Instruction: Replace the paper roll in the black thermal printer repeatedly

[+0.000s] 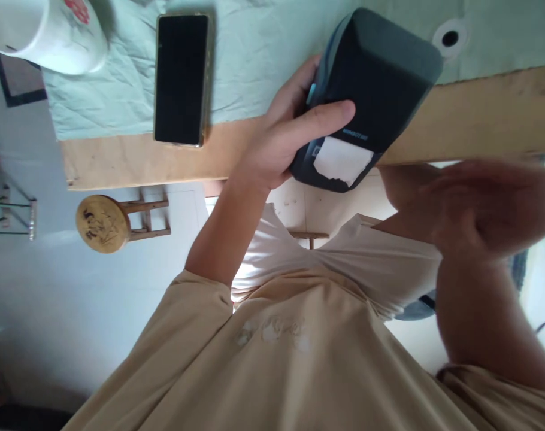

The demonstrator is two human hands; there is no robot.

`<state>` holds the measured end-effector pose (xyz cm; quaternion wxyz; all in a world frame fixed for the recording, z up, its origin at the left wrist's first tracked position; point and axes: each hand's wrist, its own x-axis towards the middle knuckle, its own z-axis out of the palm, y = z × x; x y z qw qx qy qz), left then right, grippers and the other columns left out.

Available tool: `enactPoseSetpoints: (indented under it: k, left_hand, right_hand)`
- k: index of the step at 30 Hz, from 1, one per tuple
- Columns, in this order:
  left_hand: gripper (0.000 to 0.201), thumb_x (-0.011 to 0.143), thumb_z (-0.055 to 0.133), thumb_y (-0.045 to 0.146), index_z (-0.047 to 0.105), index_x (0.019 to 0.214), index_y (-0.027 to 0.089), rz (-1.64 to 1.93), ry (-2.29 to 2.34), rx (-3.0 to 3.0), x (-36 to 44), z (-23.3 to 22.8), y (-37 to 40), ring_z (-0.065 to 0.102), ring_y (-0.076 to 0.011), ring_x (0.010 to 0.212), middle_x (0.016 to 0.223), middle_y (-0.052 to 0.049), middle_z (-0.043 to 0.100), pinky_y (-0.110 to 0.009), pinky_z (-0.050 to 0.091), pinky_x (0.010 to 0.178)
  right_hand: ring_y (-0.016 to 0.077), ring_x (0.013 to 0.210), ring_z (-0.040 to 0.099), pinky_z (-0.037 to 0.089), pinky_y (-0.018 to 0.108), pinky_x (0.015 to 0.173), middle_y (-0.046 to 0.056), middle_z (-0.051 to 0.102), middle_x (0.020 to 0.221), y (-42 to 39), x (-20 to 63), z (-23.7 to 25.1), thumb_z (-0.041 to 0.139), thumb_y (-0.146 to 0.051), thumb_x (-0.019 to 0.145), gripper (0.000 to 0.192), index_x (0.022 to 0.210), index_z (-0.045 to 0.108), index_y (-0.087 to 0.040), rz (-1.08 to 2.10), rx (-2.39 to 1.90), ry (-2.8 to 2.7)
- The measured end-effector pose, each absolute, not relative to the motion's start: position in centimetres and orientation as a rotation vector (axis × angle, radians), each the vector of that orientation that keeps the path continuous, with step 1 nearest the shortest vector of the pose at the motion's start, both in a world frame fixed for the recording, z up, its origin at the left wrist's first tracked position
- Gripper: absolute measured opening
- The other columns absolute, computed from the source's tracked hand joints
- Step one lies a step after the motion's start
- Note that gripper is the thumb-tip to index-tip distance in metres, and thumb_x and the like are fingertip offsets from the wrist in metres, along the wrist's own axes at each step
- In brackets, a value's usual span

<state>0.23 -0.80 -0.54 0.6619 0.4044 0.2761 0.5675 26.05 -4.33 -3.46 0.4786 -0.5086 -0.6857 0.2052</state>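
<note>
My left hand grips a dark label printer by its side, at the table's front edge. The thumb lies across its top face, and the other fingers go underneath, mostly hidden. A torn-edged white piece of paper shows at the printer's near end, below small lettering. My right hand is low on the right above my leg, apart from the printer. It is smeared by motion, so its fingers cannot be made out. A small white roll with a dark core sits on the cloth, right of the printer.
A phone with a dark screen lies left of my left hand, over the cloth's edge. At the far left stands a white container with a red pattern. Green cloth covers the wooden table. A round stool is on the floor.
</note>
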Motion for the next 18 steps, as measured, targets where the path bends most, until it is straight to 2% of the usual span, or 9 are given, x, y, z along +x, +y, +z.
enactPoseSetpoints:
  k: [1,3,4,6,8,10,13,15,18]
  left_hand:
    - [0.021,0.076,0.075,0.026,0.069,0.095,0.018,1.263,0.563,0.953,0.2,-0.4,-0.8,0.065,-0.0127,0.075,0.078,0.002,0.064,-0.023,0.053,0.068]
    - [0.014,0.082,0.067,0.02,0.068,0.095,0.016,1.312,0.653,0.879,0.1,-0.1,-0.9,0.065,-0.0116,0.085,0.083,0.001,0.061,-0.021,0.051,0.078]
    - [0.016,0.081,0.067,0.02,0.066,0.097,0.014,1.293,0.641,0.9,0.1,0.0,-1.0,0.064,-0.0112,0.084,0.083,0.0,0.061,-0.021,0.051,0.076]
    - [0.021,0.082,0.064,0.017,0.062,0.102,0.013,1.259,0.665,0.901,0.0,0.2,-1.1,0.061,-0.0098,0.082,0.086,0.0,0.06,-0.02,0.049,0.074]
    - [0.026,0.08,0.065,0.017,0.06,0.105,0.012,1.246,0.673,0.927,-0.1,0.2,-1.0,0.061,-0.0103,0.083,0.089,-0.001,0.061,-0.021,0.049,0.074]
    - [0.031,0.079,0.067,0.019,0.059,0.108,0.011,1.245,0.674,0.959,-0.2,-0.1,-0.8,0.061,-0.0126,0.087,0.092,-0.003,0.062,-0.023,0.05,0.076]
    - [0.031,0.078,0.068,0.02,0.06,0.107,0.012,1.269,0.661,0.982,-0.2,-0.6,-0.5,0.062,-0.0149,0.086,0.091,-0.005,0.064,-0.026,0.051,0.075]
    - [0.035,0.073,0.072,0.021,0.061,0.105,0.012,1.329,0.584,1.002,-0.2,-0.5,-0.5,0.062,-0.0158,0.081,0.087,-0.004,0.063,-0.026,0.05,0.068]
    - [0.034,0.078,0.066,0.014,0.056,0.11,0.01,1.226,0.688,0.953,-0.3,0.1,-0.8,0.058,-0.0138,0.083,0.091,-0.004,0.06,-0.026,0.048,0.071]
  right_hand:
    - [0.0235,0.073,0.063,0.051,0.045,0.069,0.0,0.067,0.085,-5.0,27.4,-4.5,0.051,-0.037,0.084,0.027,0.101,0.072,-0.041,0.438,-1.314,-1.728]
    - [0.0264,0.106,0.063,0.05,0.048,0.094,-0.001,0.065,0.113,-6.3,29.9,-6.8,0.048,-0.031,0.085,0.042,0.123,0.062,-0.042,0.341,-1.465,-1.839]
    - [0.0276,0.122,0.057,0.045,0.049,0.105,0.0,0.061,0.124,-7.0,31.0,-7.9,0.051,-0.03,0.083,0.046,0.127,0.061,-0.036,0.315,-1.533,-1.914]
    - [0.0322,0.132,0.048,0.035,0.057,0.113,0.01,0.057,0.132,-8.5,32.3,-10.2,0.06,-0.033,0.077,0.046,0.119,0.067,-0.017,0.225,-1.624,-2.046]
    - [0.0321,0.136,0.043,0.027,0.058,0.116,0.006,0.06,0.128,-9.8,32.8,-12.0,0.059,-0.035,0.08,0.033,0.106,0.072,-0.019,0.193,-1.683,-2.169]
    - [0.0306,0.141,0.037,0.024,0.055,0.118,0.003,0.06,0.128,-10.9,32.8,-13.1,0.058,-0.035,0.082,0.03,0.106,0.071,-0.023,0.176,-1.728,-2.241]
    - [0.0282,0.143,0.034,0.024,0.048,0.119,0.002,0.059,0.129,-11.7,32.5,-13.6,0.057,-0.036,0.085,0.027,0.103,0.071,-0.023,0.172,-1.784,-2.285]
    - [0.0264,0.142,0.035,0.025,0.044,0.119,0.003,0.059,0.127,-11.8,32.3,-13.3,0.057,-0.035,0.087,0.023,0.096,0.072,-0.02,0.178,-1.806,-2.293]
    - [0.0204,0.135,0.042,0.031,0.041,0.116,0.006,0.062,0.117,-12.3,32.0,-12.7,0.054,-0.034,0.091,0.024,0.093,0.069,-0.014,0.226,-1.81,-2.31]
